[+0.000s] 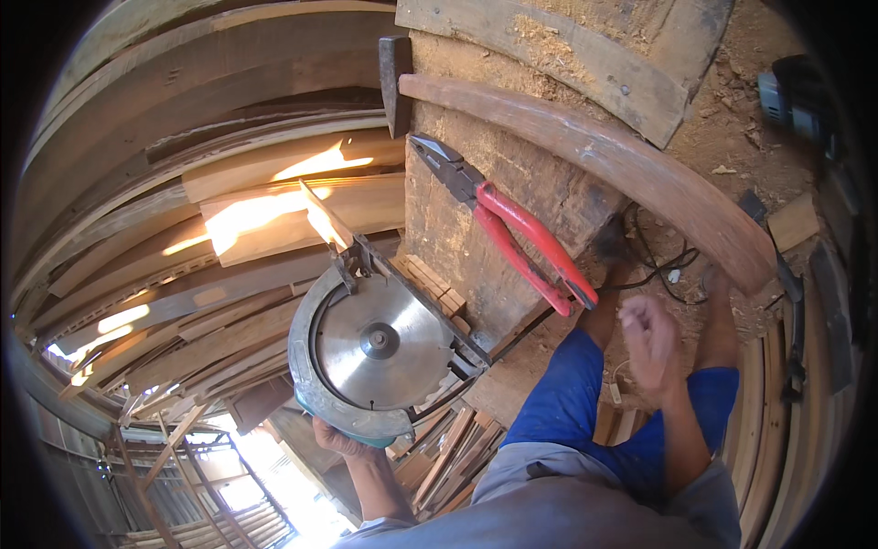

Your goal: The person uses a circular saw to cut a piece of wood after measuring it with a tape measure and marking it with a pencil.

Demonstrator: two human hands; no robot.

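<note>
A circular saw is held up at the left with its round steel blade facing me. My left hand is closed around its teal underside, and the saw's body hides most of the fingers. Over my lap, apart from any tool, is my right hand, its fingers loosely curled with nothing visible in them. Red-handled pliers lie across a worn wooden block, jaws toward the far left. Beyond them rests a hammer with a dark steel head and a long wooden handle.
Stacked planks fill the left side, some in bright sunlight. A nailed board lies at the far side amid sawdust. A black cable loops near my feet. A teal and black power tool sits at the far right.
</note>
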